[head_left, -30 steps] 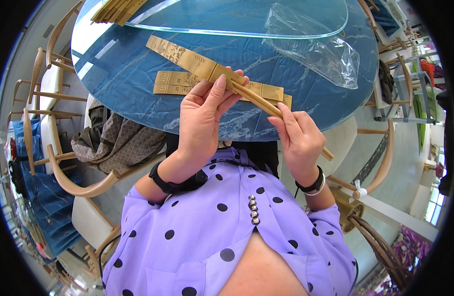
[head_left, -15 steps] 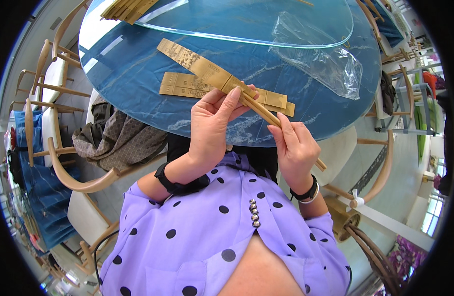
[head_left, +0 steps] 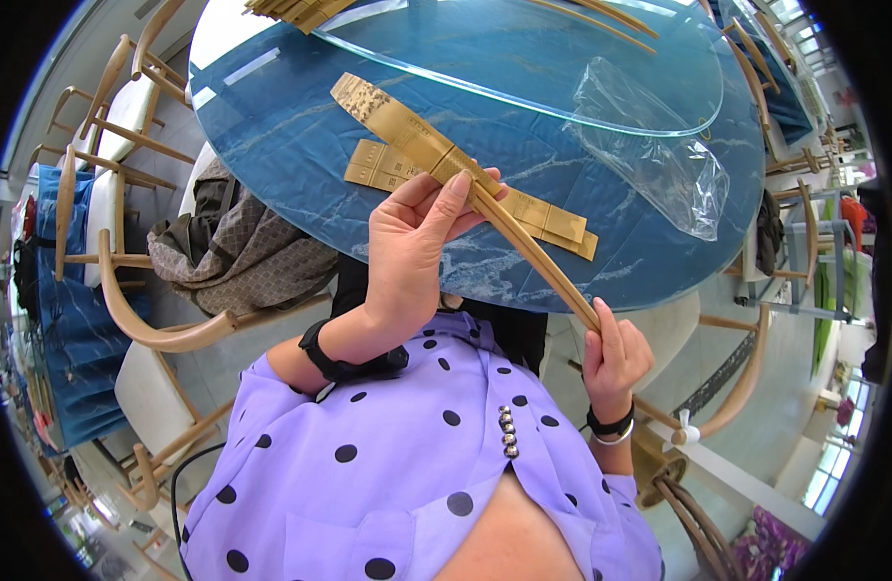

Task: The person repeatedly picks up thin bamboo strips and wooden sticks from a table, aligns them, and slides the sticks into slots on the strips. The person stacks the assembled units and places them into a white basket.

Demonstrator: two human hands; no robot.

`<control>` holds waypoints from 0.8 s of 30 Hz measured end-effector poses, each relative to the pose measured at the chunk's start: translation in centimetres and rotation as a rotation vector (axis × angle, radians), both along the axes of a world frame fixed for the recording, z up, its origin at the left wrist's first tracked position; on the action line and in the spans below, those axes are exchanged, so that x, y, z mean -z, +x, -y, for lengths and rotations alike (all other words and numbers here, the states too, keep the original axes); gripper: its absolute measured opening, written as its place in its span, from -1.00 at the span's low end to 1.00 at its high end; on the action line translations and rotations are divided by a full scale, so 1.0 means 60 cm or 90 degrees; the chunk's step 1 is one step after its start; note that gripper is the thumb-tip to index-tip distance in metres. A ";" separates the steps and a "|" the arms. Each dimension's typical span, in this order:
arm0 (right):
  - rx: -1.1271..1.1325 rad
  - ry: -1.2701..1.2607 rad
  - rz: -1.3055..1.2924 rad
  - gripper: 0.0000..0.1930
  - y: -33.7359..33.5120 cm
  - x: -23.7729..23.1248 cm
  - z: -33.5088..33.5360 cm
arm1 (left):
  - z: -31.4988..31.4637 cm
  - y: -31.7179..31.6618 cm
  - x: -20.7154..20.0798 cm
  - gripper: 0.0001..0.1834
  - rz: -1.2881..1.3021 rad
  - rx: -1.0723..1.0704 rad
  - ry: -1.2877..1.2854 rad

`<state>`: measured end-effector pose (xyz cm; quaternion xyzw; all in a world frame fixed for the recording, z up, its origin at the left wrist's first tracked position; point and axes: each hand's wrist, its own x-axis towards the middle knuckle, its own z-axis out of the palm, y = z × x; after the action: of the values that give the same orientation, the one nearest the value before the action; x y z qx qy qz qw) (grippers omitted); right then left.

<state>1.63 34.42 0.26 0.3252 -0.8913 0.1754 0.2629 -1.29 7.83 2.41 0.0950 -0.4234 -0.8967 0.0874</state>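
Observation:
My left hand [head_left: 412, 237] pinches the open end of a gold paper chopstick sleeve [head_left: 399, 129] between thumb and fingers. A pair of wooden chopsticks [head_left: 535, 254] sticks out of that sleeve, slanting down to the right. At their lower tip my right hand [head_left: 615, 356] is closed, thumb and fingers on the end. How far the chopsticks reach inside the sleeve is hidden. Beneath, overlapping gold sleeves [head_left: 562, 227] lie on the blue tabletop, partly covered by my left hand and the held sleeve.
A glass turntable [head_left: 523, 105] covers the table's far part. On it are a pile of gold sleeves [head_left: 306, 14] and loose chopsticks [head_left: 601, 21]. A crumpled clear plastic bag [head_left: 659, 179] lies at right. A patterned bag [head_left: 247, 247] rests on the chair at left.
My right hand has slid down and right along the chopsticks to their end. The left hand keeps its pinch on the sleeve. The view has shifted, showing more chopsticks on the turntable.

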 end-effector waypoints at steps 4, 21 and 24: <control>-0.013 -0.032 0.031 -0.71 -0.007 0.003 -0.001 | 0.014 -0.011 0.000 -0.70 0.015 -0.002 0.100; -0.017 -0.107 0.087 -0.74 -0.003 0.015 -0.005 | 0.018 -0.010 0.003 -0.69 -0.015 -0.021 0.052; -0.019 -0.105 0.094 -0.74 -0.001 0.011 -0.004 | 0.017 -0.005 0.006 -0.68 -0.010 -0.014 0.016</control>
<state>1.55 34.66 -0.38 0.3018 -0.8858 0.2753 0.2200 -1.60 6.81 2.05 0.0939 -0.4101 -0.9017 0.0995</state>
